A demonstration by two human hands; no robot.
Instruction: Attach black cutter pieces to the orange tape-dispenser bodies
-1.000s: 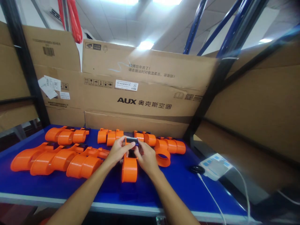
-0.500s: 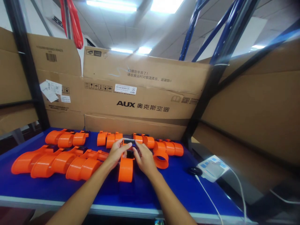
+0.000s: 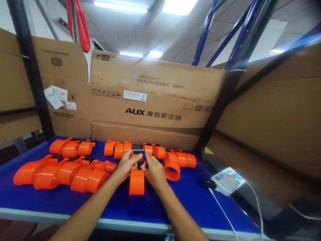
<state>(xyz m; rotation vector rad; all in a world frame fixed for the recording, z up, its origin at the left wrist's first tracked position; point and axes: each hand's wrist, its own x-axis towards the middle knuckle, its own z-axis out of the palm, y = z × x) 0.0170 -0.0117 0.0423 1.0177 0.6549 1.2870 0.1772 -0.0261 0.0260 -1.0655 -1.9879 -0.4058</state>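
Near the middle of the table, my left hand [image 3: 124, 166] and my right hand [image 3: 154, 170] are both closed around one orange plastic ring with a black clip-like piece. The orange ring [image 3: 136, 182] hangs below my fingers, its curved side toward me. Between my thumbs and fingers is the black piece [image 3: 138, 152], its exact shape partly covered. My left thumb lies across it, and my right fingers press at its right end. Just right of my right hand, an orange ring [image 3: 172, 172] rests with its round opening toward me.
Several orange ring parts [image 3: 89, 179] with black pieces lie in rows on the blue table [image 3: 112, 207], left and behind. At right are a white device [image 3: 228, 180] with cables and a black object [image 3: 208, 184]. Cardboard [image 3: 150, 130] walls the back; dark posts stand at both sides.
The held orange ring has shifted slightly right and swung round a little. My right fingers have closed in nearer the black piece. The other parts lie as before.
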